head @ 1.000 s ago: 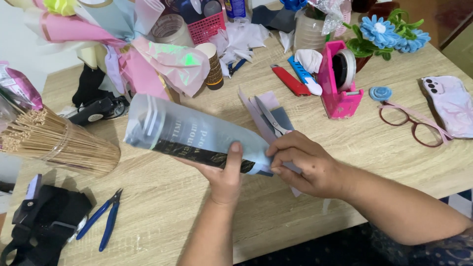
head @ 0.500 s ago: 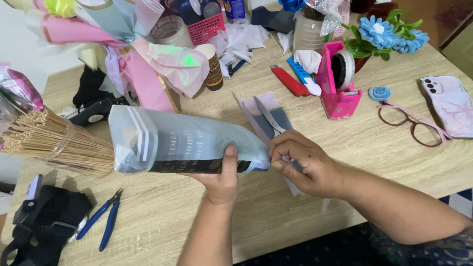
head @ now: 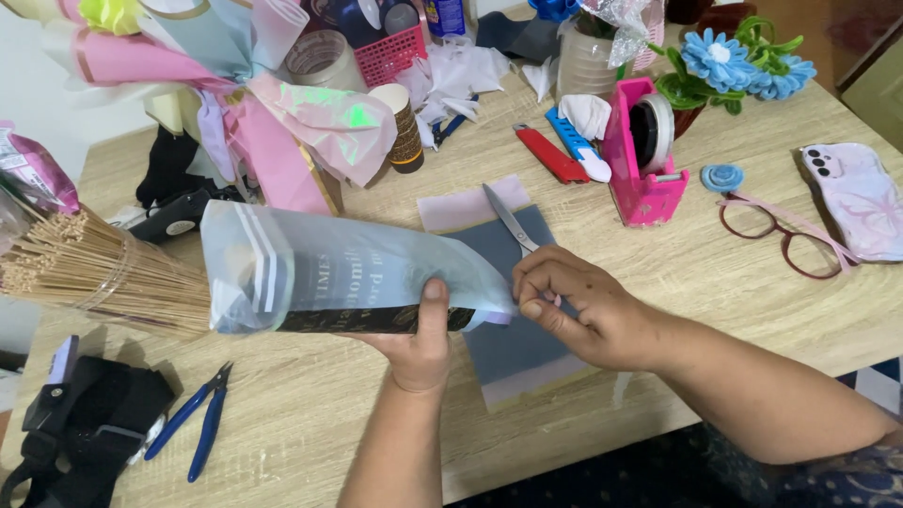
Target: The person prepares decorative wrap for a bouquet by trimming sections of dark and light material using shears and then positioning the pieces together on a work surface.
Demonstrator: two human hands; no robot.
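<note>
Left hand [head: 414,343] is clamping the translucent pale-blue wrapping-paper cone [head: 329,277], which has been swinging flatter, mouth now toward nine o'clock. Right hand [head: 574,306] is pinching its tip closed above the wooden bench [head: 658,273]. Steel scissors [head: 508,218] are lying at twelve o'clock.

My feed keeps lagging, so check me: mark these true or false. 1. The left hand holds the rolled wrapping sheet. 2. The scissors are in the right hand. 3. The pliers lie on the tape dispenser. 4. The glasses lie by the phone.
1. True: the left hand grips the rolled wrapping sheet.
2. True: the right hand holds the scissors at the roll's end.
3. False: the blue pliers lie on the table, far from the pink tape dispenser.
4. True: the glasses lie beside the phone.
</note>
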